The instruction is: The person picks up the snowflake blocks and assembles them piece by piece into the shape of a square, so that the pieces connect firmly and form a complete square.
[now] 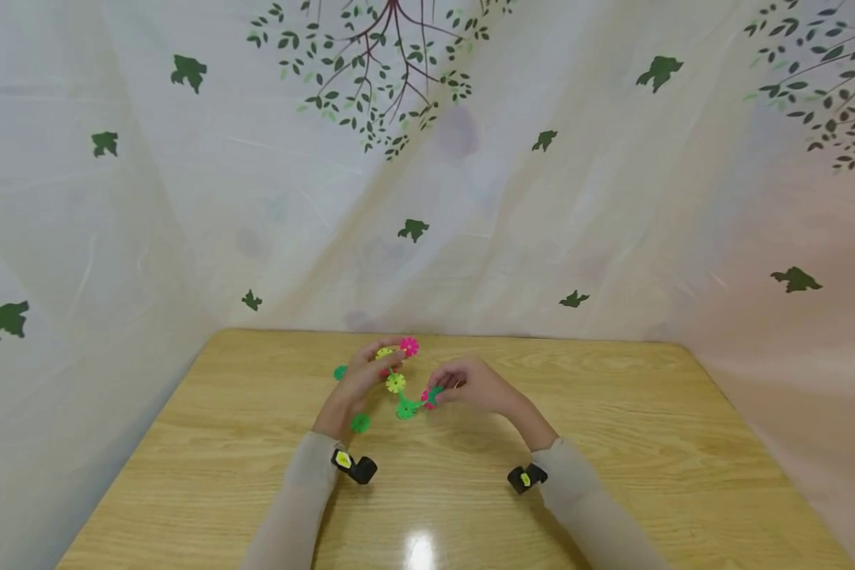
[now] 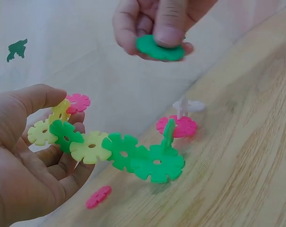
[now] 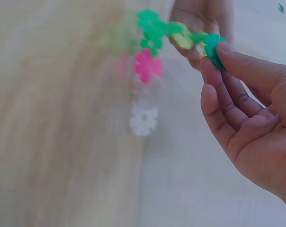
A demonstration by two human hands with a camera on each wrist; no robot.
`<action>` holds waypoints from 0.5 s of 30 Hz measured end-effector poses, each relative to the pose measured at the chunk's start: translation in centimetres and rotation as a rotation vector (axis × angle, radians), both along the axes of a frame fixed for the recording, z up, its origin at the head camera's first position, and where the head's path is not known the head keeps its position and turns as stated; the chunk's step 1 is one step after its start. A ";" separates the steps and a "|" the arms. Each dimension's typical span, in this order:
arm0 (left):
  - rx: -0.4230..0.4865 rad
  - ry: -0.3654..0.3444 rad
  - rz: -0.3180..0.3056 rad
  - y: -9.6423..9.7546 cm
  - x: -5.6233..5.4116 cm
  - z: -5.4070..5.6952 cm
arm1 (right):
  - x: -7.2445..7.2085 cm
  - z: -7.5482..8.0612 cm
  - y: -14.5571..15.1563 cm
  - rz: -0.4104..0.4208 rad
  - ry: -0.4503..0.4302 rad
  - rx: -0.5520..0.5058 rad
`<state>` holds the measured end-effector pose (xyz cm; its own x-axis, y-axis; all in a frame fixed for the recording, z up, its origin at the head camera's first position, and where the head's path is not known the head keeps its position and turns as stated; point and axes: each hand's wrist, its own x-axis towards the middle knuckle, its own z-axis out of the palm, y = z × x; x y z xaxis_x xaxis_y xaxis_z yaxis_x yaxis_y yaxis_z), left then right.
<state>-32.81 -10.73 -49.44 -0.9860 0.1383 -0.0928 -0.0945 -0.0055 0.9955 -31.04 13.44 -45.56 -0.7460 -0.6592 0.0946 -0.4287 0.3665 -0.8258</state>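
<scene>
Two grips are at work: my right grip (image 1: pixel 479 386) pinches a deep-green disc (image 2: pixel 159 48) between thumb and fingers, and my left grip (image 1: pixel 362 376) has thumb and fingers curled round one end of a chain (image 2: pixel 92 147). The pieces look like smooth plastic, thin and round, notched round the rim like flowers, with a small hole in the middle. The chain's discs slot together at angles, in yellow, green and pink.

From the left wrist I see a white piece (image 2: pixel 188 105) at the chain's far end, edge-on; the right wrist view shows its notched face, blurred. That left view also shows a separate pink disc (image 2: pixel 99 197) on the table (image 1: pixel 613 451), while the head view adds a bright-green disc (image 1: pixel 360 423) just beside my left wrist.

The chain stretches out from my left grip, lying between my two hands. The deep-green disc is apart from it. I cannot tell whether the white piece touches the table. Beyond the wood-grained top hangs pale, creased cloth (image 1: pixel 470 269) printed with leafy branches and dark-green birds.
</scene>
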 end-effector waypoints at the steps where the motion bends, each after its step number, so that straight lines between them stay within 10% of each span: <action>1: -0.001 0.002 0.001 0.0 0.0 0.1 | -0.4 0.1 0.2 -0.024 0.001 -0.024; 15: 0.000 0.032 -0.016 0.7 0.3 -0.1 | -3.6 0.4 0.5 -0.311 -0.038 -0.278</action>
<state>-32.54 -10.06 -49.57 -0.9862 0.1539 -0.0616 -0.0630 -0.0043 0.9980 -34.69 13.94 -45.12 -0.9119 -0.3550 0.2059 -0.3003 0.2351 -0.9244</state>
